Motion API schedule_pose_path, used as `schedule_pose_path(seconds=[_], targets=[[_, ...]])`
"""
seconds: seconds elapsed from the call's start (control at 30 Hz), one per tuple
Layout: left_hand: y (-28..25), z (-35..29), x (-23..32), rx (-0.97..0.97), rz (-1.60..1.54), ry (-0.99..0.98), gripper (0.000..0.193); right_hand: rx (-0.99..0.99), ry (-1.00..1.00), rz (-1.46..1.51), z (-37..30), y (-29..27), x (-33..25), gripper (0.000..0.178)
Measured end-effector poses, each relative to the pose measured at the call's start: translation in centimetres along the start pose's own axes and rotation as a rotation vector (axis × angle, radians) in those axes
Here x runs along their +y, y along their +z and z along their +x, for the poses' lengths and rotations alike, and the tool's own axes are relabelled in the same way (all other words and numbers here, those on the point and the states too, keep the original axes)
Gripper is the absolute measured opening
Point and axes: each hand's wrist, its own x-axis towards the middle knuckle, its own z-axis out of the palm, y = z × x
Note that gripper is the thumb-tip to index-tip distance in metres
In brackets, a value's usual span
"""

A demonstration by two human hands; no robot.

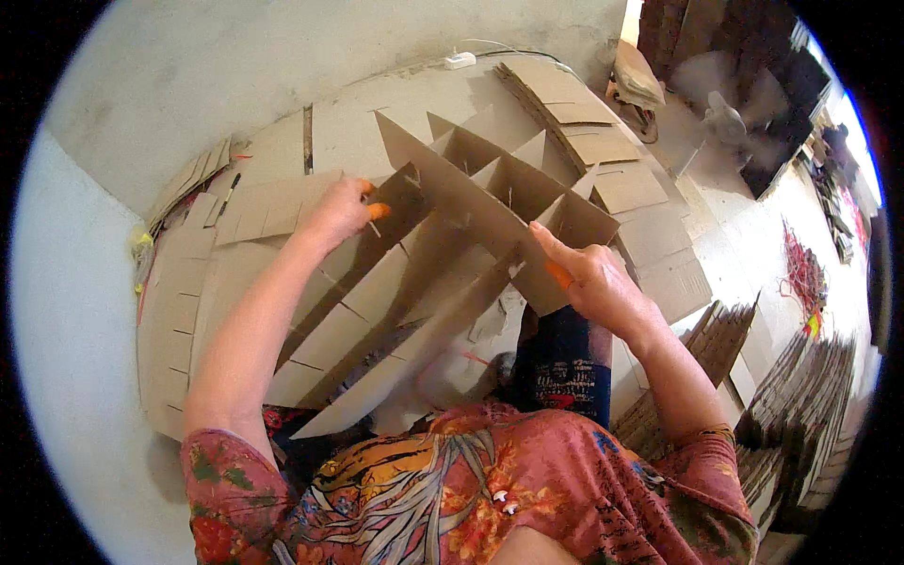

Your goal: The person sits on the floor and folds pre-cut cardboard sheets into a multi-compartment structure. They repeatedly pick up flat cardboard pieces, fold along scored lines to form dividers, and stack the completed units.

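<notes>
A cardboard divider grid (527,193) of interlocking slotted strips stands in front of me, its far part crossed into square cells. Toward my body, several long cardboard strips (414,348) run out from it roughly side by side. My left hand (341,217) wears orange finger covers and is closed, pinching the upper edge of a cardboard strip left of the grid. At the grid's near right corner, my right hand (598,287) grips a cardboard strip, with its index finger stretched along the board and an orange-covered finger below. The board hides part of its grip.
Flat slotted cardboard sheets (650,226) lie beyond and right of the grid, with more sheets (179,311) at left. Stacked strips (800,405) stand at lower right. A fan (723,118), red strings (802,273) and a white power strip (460,60) lie farther off.
</notes>
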Motion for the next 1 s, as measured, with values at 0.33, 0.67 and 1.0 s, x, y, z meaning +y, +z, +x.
schedule_pose_path(seconds=[0.33,0.67,1.0], targets=[[0.3,1.4,-1.0,-0.011,0.122,0.045,0.019,-0.051,-0.029,0.033,1.3,-0.5,-1.2,0.060],[-5.6,0.7,-5.9,-0.071,-0.424,-0.156,0.032,0.012,-0.089,-0.204,9.1,2.7,2.3,0.057],[4.5,0.8,-21.5,-0.039,-0.001,-0.125,0.050,0.152,0.112,-0.246,12.9,4.5,3.6,0.064]])
